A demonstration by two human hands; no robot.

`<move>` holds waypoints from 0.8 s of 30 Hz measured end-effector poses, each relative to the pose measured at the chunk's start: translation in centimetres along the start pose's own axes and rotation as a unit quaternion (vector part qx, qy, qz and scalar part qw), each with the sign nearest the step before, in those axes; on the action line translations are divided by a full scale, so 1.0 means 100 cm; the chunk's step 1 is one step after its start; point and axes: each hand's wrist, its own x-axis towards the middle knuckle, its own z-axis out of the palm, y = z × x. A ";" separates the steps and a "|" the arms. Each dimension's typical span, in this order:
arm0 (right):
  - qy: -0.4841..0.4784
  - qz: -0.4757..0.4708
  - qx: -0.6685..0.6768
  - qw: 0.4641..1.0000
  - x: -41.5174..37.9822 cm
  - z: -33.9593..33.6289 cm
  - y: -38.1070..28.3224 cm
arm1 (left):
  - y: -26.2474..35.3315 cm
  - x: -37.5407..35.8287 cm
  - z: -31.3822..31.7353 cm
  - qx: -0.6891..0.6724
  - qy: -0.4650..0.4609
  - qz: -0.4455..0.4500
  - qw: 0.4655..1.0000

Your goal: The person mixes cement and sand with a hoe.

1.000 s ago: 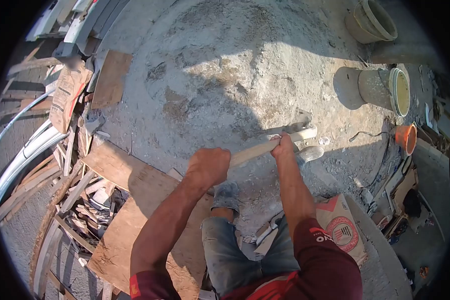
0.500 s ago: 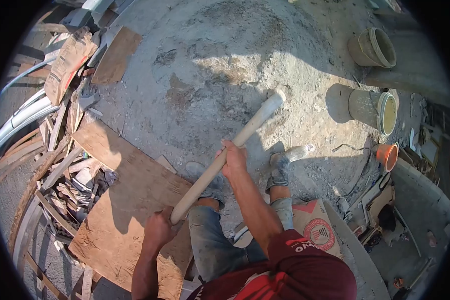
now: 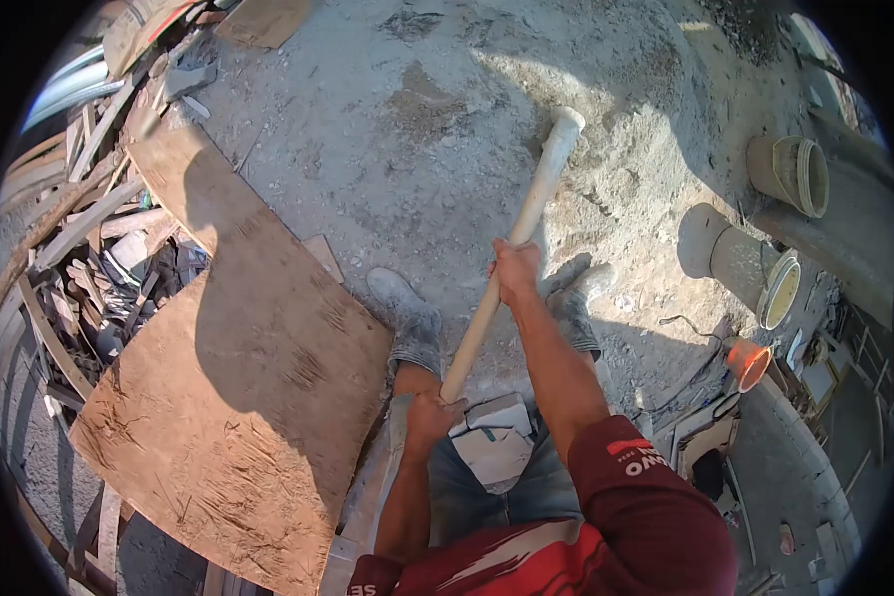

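A long-handled hoe [image 3: 492,298] slants away from my body, its pale, dusty head end resting in the grey sandy heap [image 3: 437,169]. The blade is hidden in the material. My left hand [image 3: 431,419] is wrapped around the near end of the handle, just above my thighs. Further up, my right hand [image 3: 517,270] grips the handle near its middle. My dusty boots [image 3: 404,303] stand on either side of the handle at the heap's near edge.
A large plywood sheet [image 3: 258,348] lies at left, beside scrap wood [image 3: 99,288]. At right stand two pale buckets [image 3: 750,268] and an orange one [image 3: 748,364]. A broken grey slab [image 3: 495,452] shows between my legs.
Both hands stay on the hoe. The handle has swung steeper in view, and my left hand has come rightward, in front of my legs. The camera view has shifted too.
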 end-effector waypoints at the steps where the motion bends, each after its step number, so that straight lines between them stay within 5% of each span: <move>1: 0.013 0.030 -0.078 0.996 0.003 0.005 0.010 | -0.013 0.004 0.017 0.000 0.003 0.005 1.000; 4: 0.007 0.050 -0.162 0.986 0.006 -0.012 0.022 | -0.040 -0.019 0.075 -0.064 0.073 0.072 0.993; 8: -0.020 0.057 -0.202 0.978 -0.041 -0.051 0.005 | -0.028 -0.056 0.112 -0.004 0.063 0.037 0.997; 16: -0.126 -0.197 -0.070 0.970 -0.045 -0.011 -0.136 | 0.059 0.018 0.088 -0.014 0.173 0.172 0.970; 20: -0.144 -0.123 -0.127 0.974 0.014 0.004 -0.102 | 0.069 0.024 0.108 -0.101 0.102 0.094 0.985; 22: -0.108 -0.024 -0.309 0.945 0.039 -0.002 -0.046 | 0.055 0.006 0.132 -0.230 -0.007 0.007 0.973; 24: -0.107 0.004 -0.300 0.948 0.051 -0.018 -0.012 | 0.043 0.001 0.138 -0.182 -0.007 -0.007 0.983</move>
